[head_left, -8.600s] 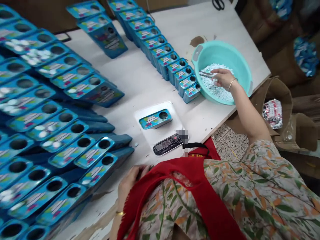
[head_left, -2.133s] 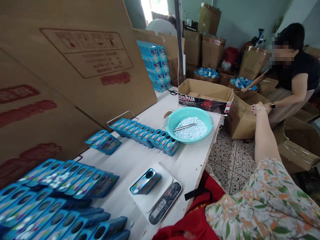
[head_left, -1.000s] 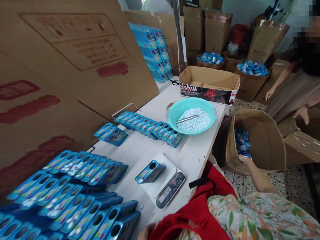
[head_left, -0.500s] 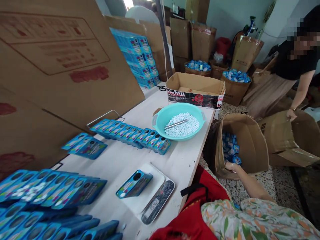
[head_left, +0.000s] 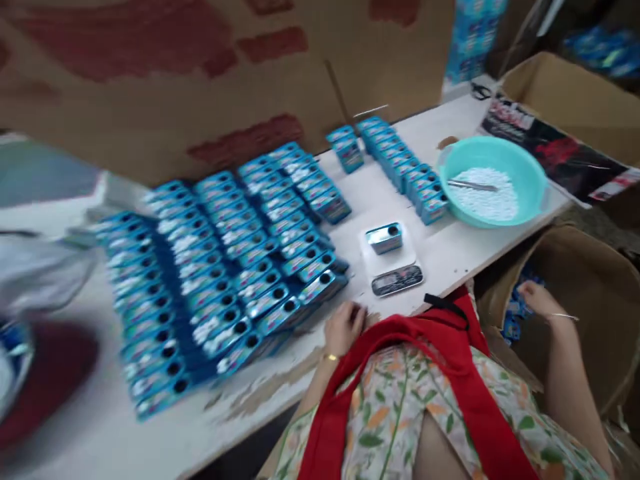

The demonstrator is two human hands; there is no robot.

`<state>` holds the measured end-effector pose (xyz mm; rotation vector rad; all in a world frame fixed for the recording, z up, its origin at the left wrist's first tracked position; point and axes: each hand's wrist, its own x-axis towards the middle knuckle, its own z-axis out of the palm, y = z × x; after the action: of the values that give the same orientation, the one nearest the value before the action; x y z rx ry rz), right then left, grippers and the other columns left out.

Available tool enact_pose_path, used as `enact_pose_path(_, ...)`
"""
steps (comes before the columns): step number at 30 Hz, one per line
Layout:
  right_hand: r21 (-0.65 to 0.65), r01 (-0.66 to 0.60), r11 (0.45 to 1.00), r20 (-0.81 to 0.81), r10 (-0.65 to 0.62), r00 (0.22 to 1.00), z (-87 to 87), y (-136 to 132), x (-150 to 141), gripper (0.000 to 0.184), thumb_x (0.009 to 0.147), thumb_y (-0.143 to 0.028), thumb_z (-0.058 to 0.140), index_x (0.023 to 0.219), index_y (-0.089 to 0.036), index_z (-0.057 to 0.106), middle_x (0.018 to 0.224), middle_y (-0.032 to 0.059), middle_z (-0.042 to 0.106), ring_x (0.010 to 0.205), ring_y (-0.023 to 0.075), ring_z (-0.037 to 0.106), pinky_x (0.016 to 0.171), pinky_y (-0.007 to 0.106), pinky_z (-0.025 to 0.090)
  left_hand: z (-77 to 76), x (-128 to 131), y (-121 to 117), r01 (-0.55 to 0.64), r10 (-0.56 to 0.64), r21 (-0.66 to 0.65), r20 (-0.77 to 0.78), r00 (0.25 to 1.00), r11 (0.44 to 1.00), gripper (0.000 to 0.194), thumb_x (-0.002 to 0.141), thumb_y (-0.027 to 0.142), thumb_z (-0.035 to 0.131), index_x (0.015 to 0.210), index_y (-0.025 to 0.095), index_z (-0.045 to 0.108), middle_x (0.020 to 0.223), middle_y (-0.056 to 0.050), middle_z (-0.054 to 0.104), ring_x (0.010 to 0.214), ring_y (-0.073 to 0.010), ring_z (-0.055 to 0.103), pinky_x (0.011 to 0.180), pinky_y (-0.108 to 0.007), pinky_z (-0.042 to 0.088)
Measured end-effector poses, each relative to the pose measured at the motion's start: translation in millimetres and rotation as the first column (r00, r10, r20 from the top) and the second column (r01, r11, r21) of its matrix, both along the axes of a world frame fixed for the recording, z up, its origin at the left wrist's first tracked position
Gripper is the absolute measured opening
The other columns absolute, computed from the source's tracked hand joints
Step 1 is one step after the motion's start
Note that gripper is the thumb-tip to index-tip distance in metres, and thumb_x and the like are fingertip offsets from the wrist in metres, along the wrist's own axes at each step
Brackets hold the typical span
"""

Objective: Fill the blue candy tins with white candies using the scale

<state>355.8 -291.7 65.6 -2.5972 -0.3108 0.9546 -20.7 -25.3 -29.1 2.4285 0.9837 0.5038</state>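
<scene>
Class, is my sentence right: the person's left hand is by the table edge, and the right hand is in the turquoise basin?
No: the head view shows the right hand at the open cardboard carton beside the table, not in the turquoise basin. The left hand is by the table edge.

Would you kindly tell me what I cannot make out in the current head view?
All in the head view:
- Scale display: digits too small and blurred to read.
- Right hand, within the open carton: blur hides whether its fingers grip anything.
- Left hand: its back hides whether anything lies under the palm.
- Maroon object: cut off by the left edge and blurred.
</scene>
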Motion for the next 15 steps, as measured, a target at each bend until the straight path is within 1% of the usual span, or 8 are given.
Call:
enact_pose_path(1, 0.036, -0.038, 0.999, -0.027, 0.039, 0.999, -1.6, 14.9, 5.5, 0.024, 0.104, -0.039, 0.055, 0.106, -0.017, 0.064, 0.096, 0.0066, 0.064, 0.080, 0.0136, 0.060, 0.072, 0.027, 0.054, -8.4, -10.3, -3.2, -0.047, 0.047, -0.005, -0.021, 0.999, 0.999, 0.035, 0.103, 0.048, 0.050, 0.081, 0.023, 0.059, 0.072, 0.001, 0.063, 0.063, -0.0129, 0.059, 0.057, -0.025, 0.045)
enact_pose_path(3, 0.194, -0.105, 0.975, -0.105, 0.127, 0.986, 1.4, 44.9, 10.6, 0.030, 0.102, -0.047, 0.056, 0.092, -0.019, 0.060, 0.077, 0.0023, 0.055, 0.064, 0.0115, 0.048, 0.057, 0.024, 0.044, -23.1, -16.9, -6.2, -0.103, 0.102, -0.019, -0.042, 0.994, 0.994, 0.035, 0.103, 0.049, 0.050, 0.080, 0.023, 0.058, 0.074, 0.000, 0.064, 0.066, -0.0145, 0.060, 0.059, -0.027, 0.043)
enact_pose_path(5, 0.396, -0.126, 0.910, -0.231, 0.231, 0.945, 8.8, 77.2, 6.3, 0.041, 0.090, -0.059, 0.069, 0.084, -0.020, 0.058, 0.071, 0.0007, 0.049, 0.060, 0.0100, 0.041, 0.053, 0.024, 0.036, -33.6, -14.1, -6.5, -0.128, 0.125, -0.041, -0.051, 0.991, 0.991, 0.035, 0.103, 0.049, 0.049, 0.083, 0.023, 0.059, 0.077, -0.001, 0.065, 0.070, -0.0150, 0.060, 0.063, -0.028, 0.043)
enact_pose_path(7, 0.527, -0.098, 0.844, -0.350, 0.321, 0.880, 16.7, 111.8, -5.1, 0.050, 0.076, -0.064, 0.081, 0.079, -0.018, 0.061, 0.071, 0.0009, 0.050, 0.058, 0.0082, 0.039, 0.051, 0.023, 0.031, -39.6, -10.9, -7.1, -0.135, 0.131, -0.070, -0.056, 0.990, 0.988, 0.035, 0.104, 0.049, 0.048, 0.085, 0.022, 0.060, 0.077, -0.001, 0.064, 0.071, -0.0144, 0.059, 0.066, -0.028, 0.042)
enact_pose_path(8, 0.553, -0.089, 0.828, -0.392, 0.353, 0.849, 20.5, 129.2, -12.0, 0.052, 0.071, -0.064, 0.084, 0.079, -0.018, 0.063, 0.072, 0.0014, 0.052, 0.057, 0.0075, 0.039, 0.051, 0.023, 0.030, -41.1, -10.3, -7.8, -0.137, 0.132, -0.085, -0.060, 0.989, 0.987, 0.034, 0.104, 0.048, 0.048, 0.085, 0.022, 0.060, 0.077, -0.001, 0.063, 0.071, -0.0140, 0.058, 0.066, -0.028, 0.042)
enact_pose_path(10, 0.569, -0.113, 0.815, -0.424, 0.408, 0.809, 28.2, 161.3, -25.2, 0.051, 0.068, -0.061, 0.087, 0.083, -0.017, 0.066, 0.073, 0.0019, 0.055, 0.057, 0.0073, 0.041, 0.051, 0.023, 0.029, -42.4, -10.9, -9.7, -0.147, 0.141, -0.106, -0.062, 0.988, 0.983, 0.032, 0.104, 0.046, 0.048, 0.087, 0.022, 0.061, 0.078, -0.001, 0.063, 0.071, -0.0138, 0.058, 0.067, -0.027, 0.041)
enact_pose_path(13, 0.610, -0.208, 0.764, -0.394, 0.521, 0.758, 41.3, 198.7, -39.1, 0.047, 0.071, -0.055, 0.087, 0.090, -0.016, 0.069, 0.069, 0.0006, 0.052, 0.059, 0.0082, 0.044, 0.052, 0.023, 0.031, -42.3, -13.2, -11.8, -0.167, 0.162, -0.116, -0.050, 0.985, 0.979, 0.027, 0.102, 0.042, 0.051, 0.087, 0.022, 0.062, 0.080, -0.001, 0.064, 0.073, -0.0143, 0.058, 0.069, -0.027, 0.041)
enact_pose_path(15, 0.618, -0.314, 0.721, -0.312, 0.591, 0.743, 50.1, 217.2, -44.4, 0.041, 0.078, -0.052, 0.083, 0.093, -0.016, 0.070, 0.067, 0.0003, 0.052, 0.059, 0.0087, 0.045, 0.053, 0.024, 0.032, -41.9, -13.7, -12.2, -0.174, 0.170, -0.114, -0.045, 0.984, 0.978, 0.026, 0.102, 0.041, 0.052, 0.087, 0.022, 0.063, 0.080, -0.002, 0.065, 0.073, -0.0145, 0.058, 0.069, -0.027, 0.041)
